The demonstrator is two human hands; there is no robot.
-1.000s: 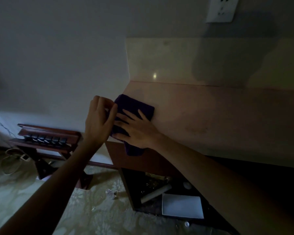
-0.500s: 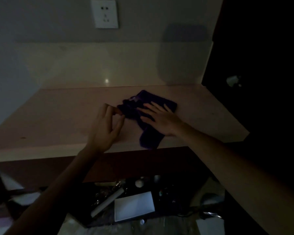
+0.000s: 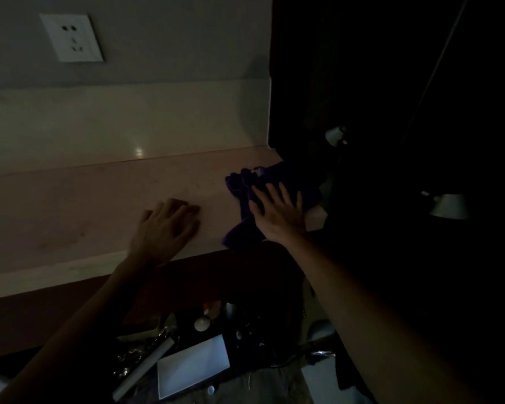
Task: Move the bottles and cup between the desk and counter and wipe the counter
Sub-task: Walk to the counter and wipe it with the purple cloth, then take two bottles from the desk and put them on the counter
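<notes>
Right hand grip: the right hand [image 3: 277, 211] lies flat with fingers spread, palm pressed down on the cloth [image 3: 257, 199]; it pinches nothing.
Left hand grip: the left hand [image 3: 165, 228] rests palm down on the bare tabletop [image 3: 70, 211], fingers loosely together and slightly curled, closed on nothing.
Cloth: dark purple and crumpled, at the tabletop's 3 o'clock end, near the right edge; its lower corner hangs over the front edge at about 6 o'clock from the right hand.
Hands: well apart, the left at 9 o'clock from the right, with bare tabletop between them.
Tabletop: pale pinkish, with a light front lip and a cream upstand [image 3: 123, 121] along its 12 o'clock side.
Wall: grey, with a white socket [image 3: 72, 37] at roughly 11 o'clock from the left hand.
Right side: very dark; a small pale object [image 3: 336, 135] and a pale lamp-like shape [image 3: 448, 205] show there, details unclear.
Below the tabletop: at 6 o'clock, a dark open space with a white sheet [image 3: 193, 365], a pale rod [image 3: 143, 368] and small round items, too dim to identify.
Bottles and cup: cannot tell where they are in this dim view.
</notes>
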